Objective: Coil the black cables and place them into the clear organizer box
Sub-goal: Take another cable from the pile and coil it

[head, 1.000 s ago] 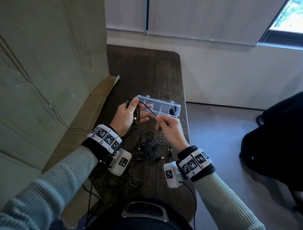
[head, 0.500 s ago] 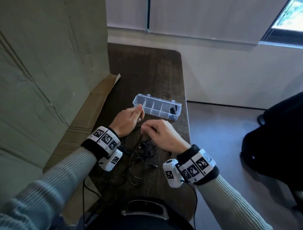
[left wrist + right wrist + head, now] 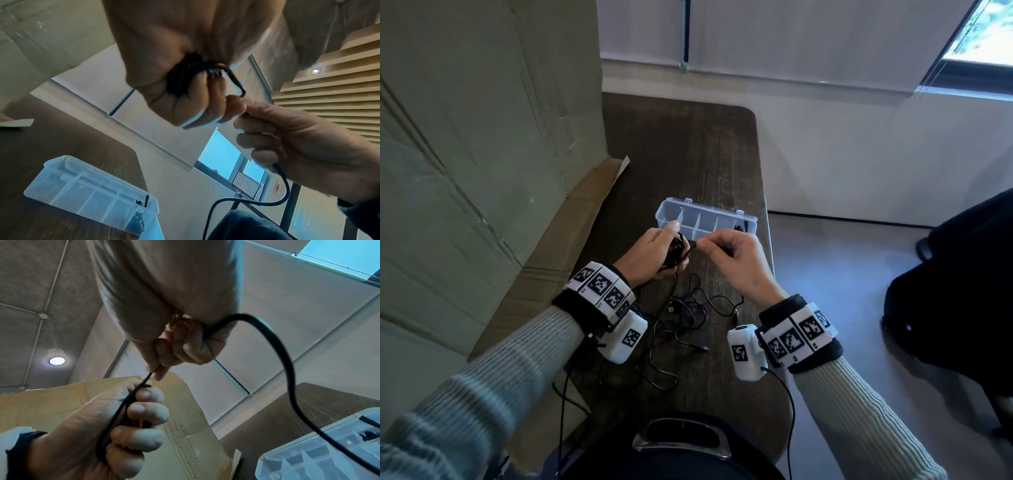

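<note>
1. Nearest the person, loose black cables [image 3: 681, 318] lie tangled on the dark table [image 3: 722, 164], on the near side of the clear organizer box [image 3: 671, 212].
2. The left hand [image 3: 650, 255], just on the near side of the box and raised off the table, has its fingers curled tight round a small coiled bundle [image 3: 179, 81] of black cable; its grip is fully closed on the coil.
3. The right hand [image 3: 736, 260], just right of the left hand, pinches the same cable's free length [image 3: 283, 366] between thumb and forefinger, its other fingers curled over it; the cable hangs down from the palm.
4. The box lies open beyond both hands, split by dividers into compartments. Its rightmost compartment holds a black cable [image 3: 138, 217]; the others look bare.
5. The wristbands [image 3: 602, 291] carry black-and-white square marker patterns; no writing can be read.
6. A large cardboard sheet [image 3: 482, 154] stands left of the box.
</note>
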Demonstrator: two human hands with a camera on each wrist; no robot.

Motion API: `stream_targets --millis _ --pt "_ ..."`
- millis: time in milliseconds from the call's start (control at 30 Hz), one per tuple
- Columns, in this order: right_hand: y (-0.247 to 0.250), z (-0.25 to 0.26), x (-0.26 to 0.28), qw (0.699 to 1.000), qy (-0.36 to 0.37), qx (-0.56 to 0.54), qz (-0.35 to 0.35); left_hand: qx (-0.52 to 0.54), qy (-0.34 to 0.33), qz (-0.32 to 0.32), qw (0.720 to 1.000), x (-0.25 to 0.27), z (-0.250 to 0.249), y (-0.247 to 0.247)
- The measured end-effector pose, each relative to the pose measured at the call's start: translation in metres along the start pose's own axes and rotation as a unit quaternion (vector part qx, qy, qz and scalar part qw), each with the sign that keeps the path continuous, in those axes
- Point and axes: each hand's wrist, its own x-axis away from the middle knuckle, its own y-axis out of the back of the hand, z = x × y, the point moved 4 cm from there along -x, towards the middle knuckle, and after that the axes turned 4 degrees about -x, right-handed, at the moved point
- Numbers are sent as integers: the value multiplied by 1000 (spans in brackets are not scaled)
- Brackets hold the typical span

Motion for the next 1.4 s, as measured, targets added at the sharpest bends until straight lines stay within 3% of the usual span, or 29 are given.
stream_targets --millis 167,333,433,567,667,767,833,1000,1133,1267,1333,1400 --pt "1 -5 1 1000 -4 -4 -14 56 31 -9 998 1 6 2" --pt "-4 8 0 999 38 -10 -7 -31 62 62 996 5 6 -10" --pt "-3 8 -4 999 40 7 -32 -21 51 109 993 9 4 -17" --pt "-1 2 -7 998 29 0 -64 -7 1 121 993 9 -2 -11" --pt "0 -7 -6 995 18 -5 -94 30 -20 76 996 6 -6 -4" --pt "-1 -20 -1 993 7 -14 -118 88 -22 -39 995 3 -9 5" --pt "-6 -23 3 993 19 -6 -118 133 7 -109 985 1 -6 8" --pt "-15 -25 10 990 18 -17 -136 214 37 -195 956 -5 4 16" --pt "-30 -27 20 998 18 -24 -49 234 23 -199 951 -7 9 25" --pt "-56 -22 30 984 35 87 150 317 53 -248 914 -3 13 30" --pt "-61 -10 32 966 58 141 208 208 57 -256 942 -4 19 30" --pt "-58 8 27 960 77 148 227 42 17 -228 973 -3 22 29"
